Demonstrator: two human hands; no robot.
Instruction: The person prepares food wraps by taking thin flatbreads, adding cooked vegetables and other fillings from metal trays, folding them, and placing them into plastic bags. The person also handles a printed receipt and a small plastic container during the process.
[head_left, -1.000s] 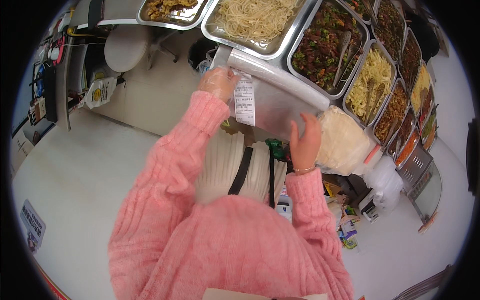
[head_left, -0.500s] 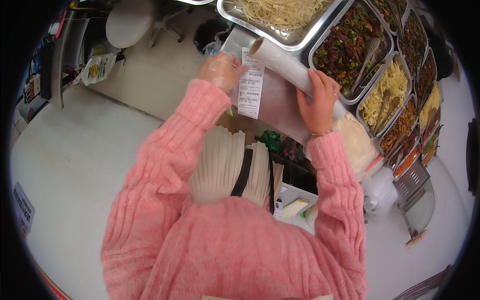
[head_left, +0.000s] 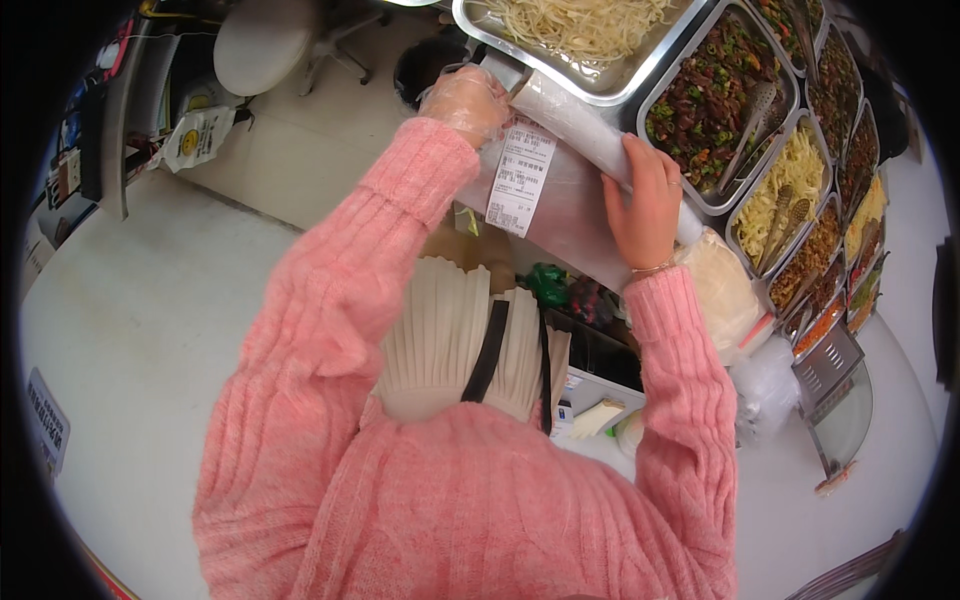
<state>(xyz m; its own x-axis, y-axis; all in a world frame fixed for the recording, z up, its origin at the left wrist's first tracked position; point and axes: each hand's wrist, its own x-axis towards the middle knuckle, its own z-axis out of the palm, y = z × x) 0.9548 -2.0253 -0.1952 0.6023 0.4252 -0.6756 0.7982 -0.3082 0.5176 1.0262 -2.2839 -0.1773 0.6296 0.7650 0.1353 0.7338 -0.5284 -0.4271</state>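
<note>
Steadying the clear plastic roll (head_left: 575,122)

I see it just beside the sprout tray (head_left: 637,64), the right hand (head_left: 646,207) clasping it between fingers and thumb. The gloved left hand (head_left: 462,104) curls by its end; whether it grips anything, I cannot tell. A receipt (head_left: 521,180) overlaps the film (head_left: 578,195). From afar, I judge this as positioning film; next calls for even tension.

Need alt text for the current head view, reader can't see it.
A person's bare right hand rests on a roll of clear plastic film, the plastic-gloved left hand near its left end. A printed paper slip lies between the hands; metal food trays line the far side.
</note>
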